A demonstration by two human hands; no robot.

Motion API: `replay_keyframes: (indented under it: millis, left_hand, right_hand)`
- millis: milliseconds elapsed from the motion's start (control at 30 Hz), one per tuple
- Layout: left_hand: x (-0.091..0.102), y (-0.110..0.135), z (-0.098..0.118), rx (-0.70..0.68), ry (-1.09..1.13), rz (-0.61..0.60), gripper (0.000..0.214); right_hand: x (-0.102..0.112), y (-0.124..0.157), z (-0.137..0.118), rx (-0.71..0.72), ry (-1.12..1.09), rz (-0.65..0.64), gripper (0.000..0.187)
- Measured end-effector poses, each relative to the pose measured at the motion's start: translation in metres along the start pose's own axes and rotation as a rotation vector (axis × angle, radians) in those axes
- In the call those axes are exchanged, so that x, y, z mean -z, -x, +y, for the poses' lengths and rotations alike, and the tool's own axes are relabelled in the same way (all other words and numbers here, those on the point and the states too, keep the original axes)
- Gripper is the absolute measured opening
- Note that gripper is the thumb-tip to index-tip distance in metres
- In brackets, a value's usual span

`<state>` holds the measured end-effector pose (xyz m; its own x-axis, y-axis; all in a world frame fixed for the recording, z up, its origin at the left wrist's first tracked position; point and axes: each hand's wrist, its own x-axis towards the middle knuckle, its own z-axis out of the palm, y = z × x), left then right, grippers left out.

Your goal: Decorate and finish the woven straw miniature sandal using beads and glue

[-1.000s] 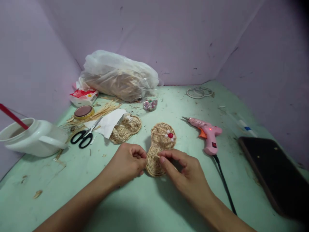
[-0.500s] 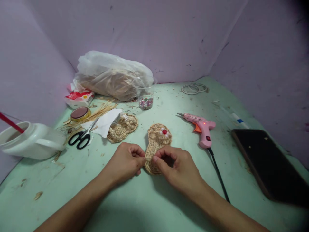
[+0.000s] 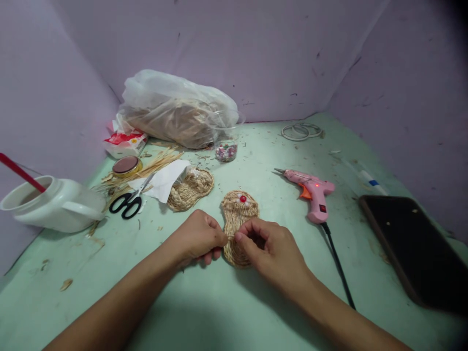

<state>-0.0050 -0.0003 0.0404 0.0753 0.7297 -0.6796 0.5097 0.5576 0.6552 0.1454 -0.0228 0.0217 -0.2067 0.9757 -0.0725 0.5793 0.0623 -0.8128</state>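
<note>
Head view: left hand (image 3: 199,239) and right hand (image 3: 272,248) each pinch the woven sandal (image 3: 238,217) at mid-desk (image 3: 219,312), toward the near edge; glue gun (image 3: 310,190) lies near its right.

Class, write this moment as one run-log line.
left hand: pinching woven sandal | right hand: pinching woven sandal | glue gun: lying apart

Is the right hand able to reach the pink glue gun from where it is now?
Probably yes. The right hand pinches the woven sandal, and the glue gun lies close to its right on the table, with only bare surface between them.
</note>
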Motion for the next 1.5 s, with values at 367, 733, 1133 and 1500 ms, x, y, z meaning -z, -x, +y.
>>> replay_keyframes:
  millis: [367,733,1133,1500]
  left_hand:
    - [-0.003,0.001,-0.007,-0.016,0.075,0.056,0.008]
    - [0.001,-0.003,-0.005,-0.004,0.019,0.001,0.009]
    - [0.028,0.032,0.020,-0.606,-0.509,0.275,0.014]
    - [0.028,0.007,0.044,-0.778,-0.143,0.204,0.018]
  right_hand:
    - [0.002,0.000,-0.005,0.027,0.124,-0.009,0.013]
    - [0.001,0.003,-0.002,0.115,0.064,0.044,0.014]
    - [0.063,0.001,-0.013,0.604,0.126,0.533,0.023]
    - [0.059,-0.042,-0.030,0.294,0.251,-0.028,0.016]
